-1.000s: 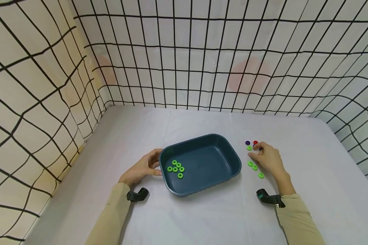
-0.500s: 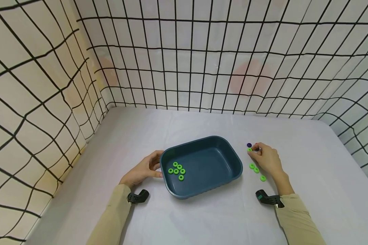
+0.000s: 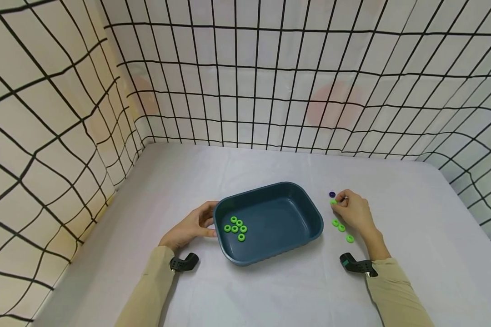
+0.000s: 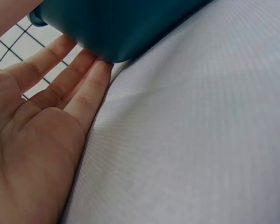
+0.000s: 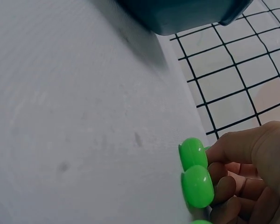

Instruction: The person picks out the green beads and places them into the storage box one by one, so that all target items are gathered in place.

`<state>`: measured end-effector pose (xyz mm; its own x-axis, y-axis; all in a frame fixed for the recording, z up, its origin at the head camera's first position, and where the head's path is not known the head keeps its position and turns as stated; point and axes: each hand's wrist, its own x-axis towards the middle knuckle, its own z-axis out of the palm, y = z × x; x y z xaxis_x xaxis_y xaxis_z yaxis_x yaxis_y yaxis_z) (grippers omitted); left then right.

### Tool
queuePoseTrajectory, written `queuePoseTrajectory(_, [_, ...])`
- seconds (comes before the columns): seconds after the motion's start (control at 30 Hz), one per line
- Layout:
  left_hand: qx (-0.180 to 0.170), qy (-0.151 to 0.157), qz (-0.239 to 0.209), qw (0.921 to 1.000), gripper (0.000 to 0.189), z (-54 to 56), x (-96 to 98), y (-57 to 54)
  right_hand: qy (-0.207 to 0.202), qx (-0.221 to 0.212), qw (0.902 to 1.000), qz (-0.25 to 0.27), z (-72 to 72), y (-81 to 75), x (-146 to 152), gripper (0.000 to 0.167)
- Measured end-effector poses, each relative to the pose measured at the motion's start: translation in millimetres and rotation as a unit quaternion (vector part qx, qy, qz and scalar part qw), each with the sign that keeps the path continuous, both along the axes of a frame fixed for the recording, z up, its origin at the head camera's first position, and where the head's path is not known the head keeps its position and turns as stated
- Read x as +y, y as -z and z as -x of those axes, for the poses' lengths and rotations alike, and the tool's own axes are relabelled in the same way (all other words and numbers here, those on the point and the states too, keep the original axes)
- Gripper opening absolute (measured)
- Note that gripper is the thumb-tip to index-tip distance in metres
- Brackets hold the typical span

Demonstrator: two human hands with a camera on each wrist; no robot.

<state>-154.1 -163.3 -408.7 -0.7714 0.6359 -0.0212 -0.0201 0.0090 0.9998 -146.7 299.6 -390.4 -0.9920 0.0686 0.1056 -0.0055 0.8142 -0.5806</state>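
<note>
A dark blue-green tray [image 3: 278, 222] lies at an angle on the white-covered table, with several green rings [image 3: 235, 229] at its left end. My left hand [image 3: 188, 229] rests against the tray's left end, thumb and fingers spread along the wall. In the left wrist view its fingertips [image 4: 100, 70] touch the tray's lower edge. Right of the tray, my right hand [image 3: 353, 213] pinches a green ring [image 3: 333, 202] between thumb and fingers; in the right wrist view the thumb mostly hides that ring. Nearer me lie more green rings [image 3: 341, 228].
A dark purple ring [image 3: 332, 194] lies just beyond the right fingertips. Black netting [image 3: 245, 81] stands along the back and both sides of the table. Each wrist wears a black strap with a device [image 3: 184, 262].
My right thumb and fingers have closed in on the green ring beside the purple one. The red ring seen earlier is now hidden behind the hand. My left hand and the tray stay put.
</note>
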Motion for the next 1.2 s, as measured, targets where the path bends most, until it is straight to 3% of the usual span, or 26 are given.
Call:
queuePoseTrajectory(0.23, [-0.003, 0.001, -0.001, 1.0000, 0.078, -0.2, 0.8, -0.5, 0.009, -0.004, 0.9999, 0.013, 3.2, -16.8, -1.8, 0.019])
queuePoseTrajectory(0.7, [-0.002, 0.000, 0.002, 1.0000, 0.081, 1.0, 0.9, 0.3, -0.020, 0.008, 0.9997, 0.012, 15.5, -58.6, -15.1, 0.021])
queuePoseTrajectory(0.93, [0.001, 0.000, 0.003, 1.0000, 0.082, 1.7, -0.7, 0.0, -0.064, 0.012, 0.9978, 0.012, 29.1, -82.3, -43.4, 0.018])
queuePoseTrajectory(1.2, [-0.006, 0.004, -0.003, 1.0000, 0.081, 0.8, -1.1, 0.0, -0.174, 0.038, 0.9838, -0.017, 47.3, -100.5, -98.6, 0.012])
